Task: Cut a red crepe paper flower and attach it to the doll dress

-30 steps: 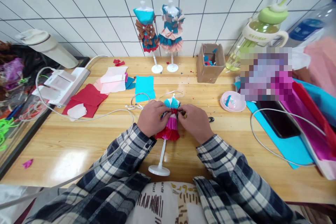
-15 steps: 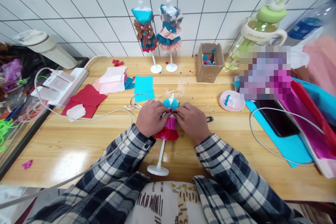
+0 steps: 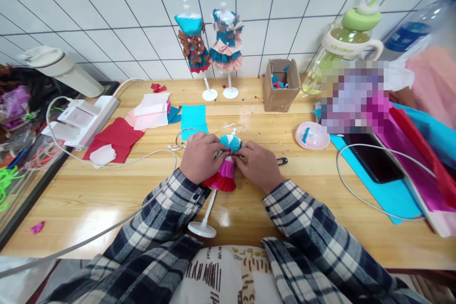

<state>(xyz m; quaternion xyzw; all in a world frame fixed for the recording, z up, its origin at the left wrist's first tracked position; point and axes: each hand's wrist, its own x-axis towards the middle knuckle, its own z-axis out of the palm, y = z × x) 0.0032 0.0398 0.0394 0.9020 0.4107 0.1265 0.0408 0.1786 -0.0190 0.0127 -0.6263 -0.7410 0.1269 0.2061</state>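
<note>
A small white dress form wears a crepe-paper dress with a blue top, a magenta middle and a red ruffled hem. It leans, with its round base toward me. My left hand is closed on the left side of the waist, thumb and fingers pinched together. On the other side, my right hand pinches at the same waist, where a small red piece of paper shows between the fingertips. The fingertips of both hands nearly meet there.
Two dressed forms stand by the tiled wall. Near them is a cardboard box of scraps. A pink bowl, a safety pin, phone and green-lidded bottle are rightward. Red paper, blue paper and a cable lie left.
The dress form's base has swung to the left, so it tilts more. Both hands stay pinched at the waist, and the camera view has shifted slightly.
</note>
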